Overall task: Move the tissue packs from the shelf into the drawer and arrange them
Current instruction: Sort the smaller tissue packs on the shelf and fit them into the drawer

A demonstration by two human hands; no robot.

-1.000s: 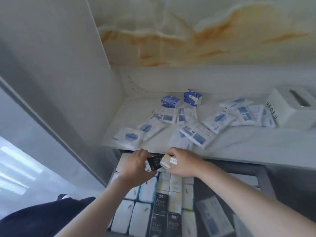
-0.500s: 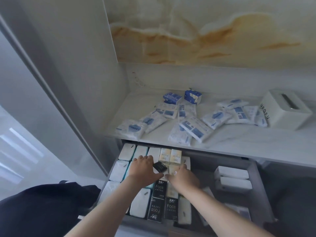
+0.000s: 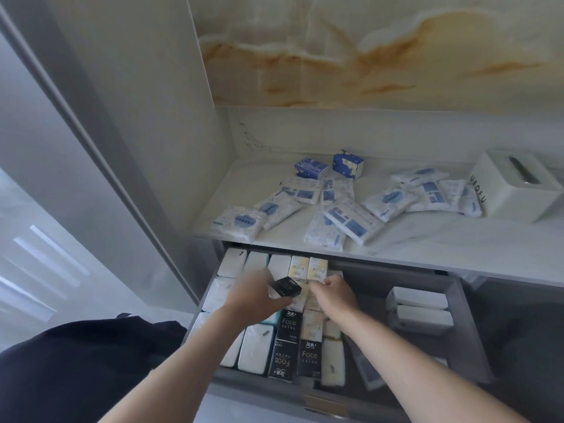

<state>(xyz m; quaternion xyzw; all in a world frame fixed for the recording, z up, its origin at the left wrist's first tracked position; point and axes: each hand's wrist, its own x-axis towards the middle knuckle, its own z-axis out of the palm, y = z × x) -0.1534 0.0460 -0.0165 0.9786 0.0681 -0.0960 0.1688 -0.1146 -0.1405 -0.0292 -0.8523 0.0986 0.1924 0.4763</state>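
- Drawer (image 3: 470,331) stands pulled out beneath both grips, and rows of tissue packs fill its left half.
- Between thumb and fingers the left grip (image 3: 253,296) pinches a black pack (image 3: 285,286), held tilted just above the rows at that grip's right edge.
- Just right of the black pack, the right grip (image 3: 335,296) has its fingers curled down onto pale packs. The fingertips are hidden, so whether it pinches one cannot be told.
- Just beyond both grips, cream "Face" packs (image 3: 308,268) stand in the drawer's back row. Beyond the left grip, white packs (image 3: 233,262) continue that row.
- Nearer the person than the grips, black "Face" packs (image 3: 288,326) lie between the two forearms, touching cream ones on their right.
- Well to the right of the right grip, two white boxes (image 3: 418,306) lie side by side in the drawer's right part.
- Beyond and above the grips runs the shelf (image 3: 427,239), where loose blue-and-white packs (image 3: 351,221) lie scattered, several overlapping.
- Farther from the grips than those, small blue packs (image 3: 310,168) stand at the shelf's back.
- Far beyond the right grip and to its right, a white tissue box (image 3: 515,190) sits on the shelf.
- Left of the left forearm, nearer the person, lies dark cloth (image 3: 76,361).
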